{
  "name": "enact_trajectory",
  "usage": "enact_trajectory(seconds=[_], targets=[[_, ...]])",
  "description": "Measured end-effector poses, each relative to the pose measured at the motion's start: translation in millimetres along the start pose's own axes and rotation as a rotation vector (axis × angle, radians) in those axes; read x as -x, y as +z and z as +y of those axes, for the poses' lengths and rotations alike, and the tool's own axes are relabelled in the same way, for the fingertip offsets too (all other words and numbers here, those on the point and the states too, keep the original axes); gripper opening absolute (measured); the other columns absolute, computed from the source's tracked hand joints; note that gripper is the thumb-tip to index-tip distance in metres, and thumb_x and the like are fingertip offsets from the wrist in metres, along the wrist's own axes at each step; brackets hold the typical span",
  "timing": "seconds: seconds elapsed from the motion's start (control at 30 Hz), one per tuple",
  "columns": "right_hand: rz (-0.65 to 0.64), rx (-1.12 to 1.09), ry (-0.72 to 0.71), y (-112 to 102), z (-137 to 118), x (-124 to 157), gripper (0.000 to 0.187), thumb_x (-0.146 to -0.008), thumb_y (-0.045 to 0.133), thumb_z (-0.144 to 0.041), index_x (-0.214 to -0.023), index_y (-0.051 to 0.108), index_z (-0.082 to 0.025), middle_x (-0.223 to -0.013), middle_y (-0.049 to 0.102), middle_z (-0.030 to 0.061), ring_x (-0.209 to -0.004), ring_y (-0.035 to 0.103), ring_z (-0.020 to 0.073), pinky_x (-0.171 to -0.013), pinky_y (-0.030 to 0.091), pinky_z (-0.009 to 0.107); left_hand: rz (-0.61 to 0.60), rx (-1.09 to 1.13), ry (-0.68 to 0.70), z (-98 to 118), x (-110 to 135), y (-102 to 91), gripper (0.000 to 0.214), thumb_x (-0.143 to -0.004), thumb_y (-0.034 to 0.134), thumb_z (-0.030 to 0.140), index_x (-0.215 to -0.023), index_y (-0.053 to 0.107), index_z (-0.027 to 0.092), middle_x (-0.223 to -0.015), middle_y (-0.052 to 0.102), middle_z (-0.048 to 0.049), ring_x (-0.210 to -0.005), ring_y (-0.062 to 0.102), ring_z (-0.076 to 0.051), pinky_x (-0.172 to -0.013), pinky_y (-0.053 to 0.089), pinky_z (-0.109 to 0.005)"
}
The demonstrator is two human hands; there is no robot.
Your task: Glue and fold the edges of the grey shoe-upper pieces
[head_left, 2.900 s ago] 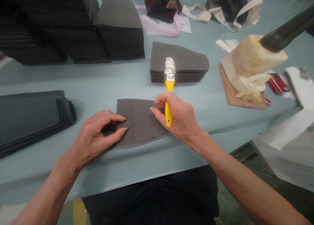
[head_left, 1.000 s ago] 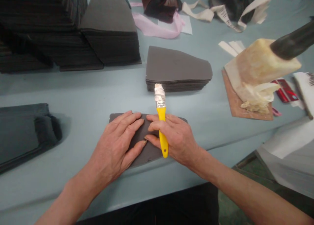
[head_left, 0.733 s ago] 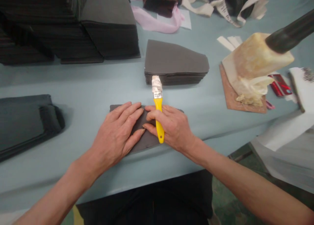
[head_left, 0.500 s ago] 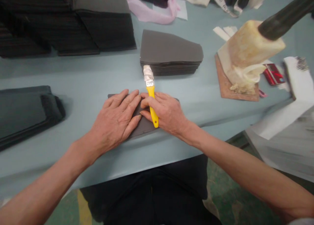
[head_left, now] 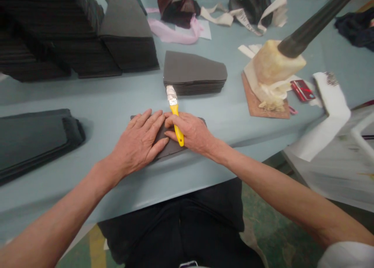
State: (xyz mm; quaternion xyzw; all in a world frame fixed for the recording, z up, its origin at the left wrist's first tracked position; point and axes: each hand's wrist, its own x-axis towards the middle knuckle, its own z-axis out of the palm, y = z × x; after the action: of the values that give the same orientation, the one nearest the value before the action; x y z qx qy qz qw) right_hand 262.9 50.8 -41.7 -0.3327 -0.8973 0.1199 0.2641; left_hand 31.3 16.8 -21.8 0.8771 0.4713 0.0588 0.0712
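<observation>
Slantwise, the right hand [head_left: 195, 131] holds a crusted brush [head_left: 175, 110].

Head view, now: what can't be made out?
All in the head view:
Dark grey panel: largely hidden under the left hand and right hand.
Grip on the yellow brush: partly hidden by the right hand itself.
Folded dark stack: cut off by the left edge.
Lettering on the pale strip: too small and blurred.
</observation>
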Motion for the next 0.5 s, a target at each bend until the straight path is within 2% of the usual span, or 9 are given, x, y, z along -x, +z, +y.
enact_trajectory(seconds=[0.23, 0.4, 0.5], targets=[[0.125, 0.053, -0.177, -4, 2, 13, 0.024, -0.110, 0.060, -0.043, -0.111, 0.067, -0.019, -0.135, 0.078, 0.0175, -0.114, 0.076, 0.0288, -0.100, 0.061, 0.043, -0.022, -0.006, 0.032, -1, 2, -1.0, 0.103, -0.102, 0.030, 0.086, -0.171, 0.034, 0.010, -0.179, 0.036, -0.0225, -0.169, 0.029, -0.046, -0.137, 0.029, -0.065], [0.060, 0.003, -0.198, -7, 4, 20, 0.041, -0.107, 0.062, -0.060, -0.115, 0.066, -0.020, -0.146, 0.074, 0.0189, -0.125, 0.075, 0.0310, -0.106, 0.061, 0.049, -0.035, -0.012, 0.032, 0, 2, -2.4, 0.115, -0.094, 0.037, 0.094, -0.171, 0.033, 0.008, -0.179, 0.035, -0.0237, -0.168, 0.028, -0.048, -0.137, 0.028, -0.066], [0.033, -0.024, -0.191, -10, 4, 20, 0.045, -0.106, 0.060, -0.064, -0.116, 0.065, -0.020, -0.147, 0.073, 0.0207, -0.127, 0.074, 0.0322, -0.106, 0.062, 0.050, -0.035, -0.028, 0.045, 0, 3, -0.9, 0.117, -0.093, 0.042, 0.094, -0.172, 0.031, 0.009, -0.180, 0.033, -0.0231, -0.169, 0.027, -0.048, -0.137, 0.027, -0.064]])
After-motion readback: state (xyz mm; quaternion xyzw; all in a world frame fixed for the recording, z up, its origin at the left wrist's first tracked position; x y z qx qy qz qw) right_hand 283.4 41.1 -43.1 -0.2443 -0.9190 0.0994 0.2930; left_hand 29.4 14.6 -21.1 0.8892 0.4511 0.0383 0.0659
